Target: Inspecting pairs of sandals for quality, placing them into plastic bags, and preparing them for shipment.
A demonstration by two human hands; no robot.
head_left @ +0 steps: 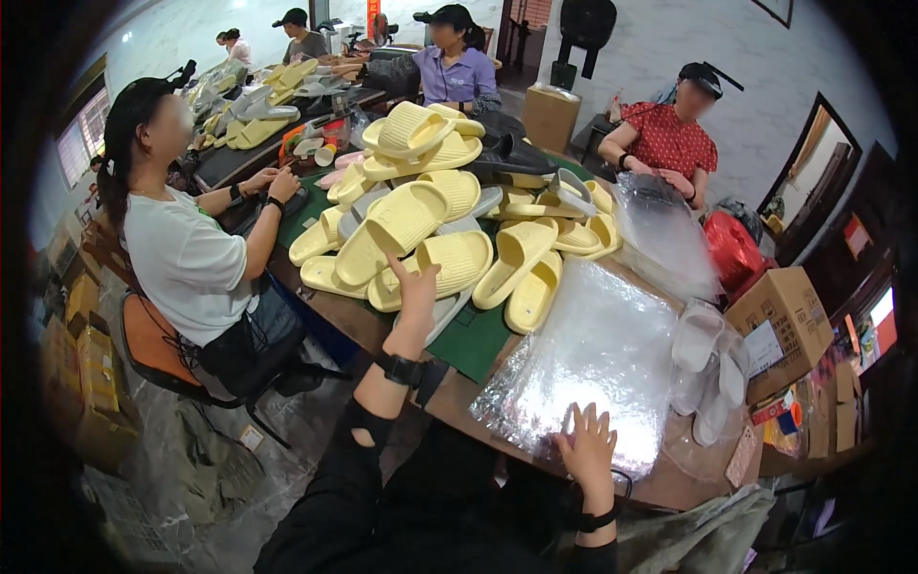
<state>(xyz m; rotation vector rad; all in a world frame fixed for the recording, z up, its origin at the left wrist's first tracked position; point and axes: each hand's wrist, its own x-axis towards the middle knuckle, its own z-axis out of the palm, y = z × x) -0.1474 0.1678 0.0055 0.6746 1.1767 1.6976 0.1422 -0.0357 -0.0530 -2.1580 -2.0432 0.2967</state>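
My left hand [417, 289] reaches into a heap of pale yellow slides. Its forefinger and thumb are spread, at the lower end of one yellow slide [395, 230] and in front of another yellow slide [457, 258]; the other fingers are hard to make out. My right hand [587, 446] lies on a stack of clear plastic bags [602, 354], fingers spread, holding nothing. Between the heap and the bags rests a pair of yellow slides, one of them a yellow slide [535, 292] with its toe toward me. Several grey slides show among the yellow ones.
A green mat [469, 349] covers part of the table. White slides in clear bags [706, 349] lie right of the plastic stack, near a cardboard box [786, 320]. Co-workers sit around: one in white [186, 249] at left, one in red [669, 139] handling bags [665, 225], others farther back.
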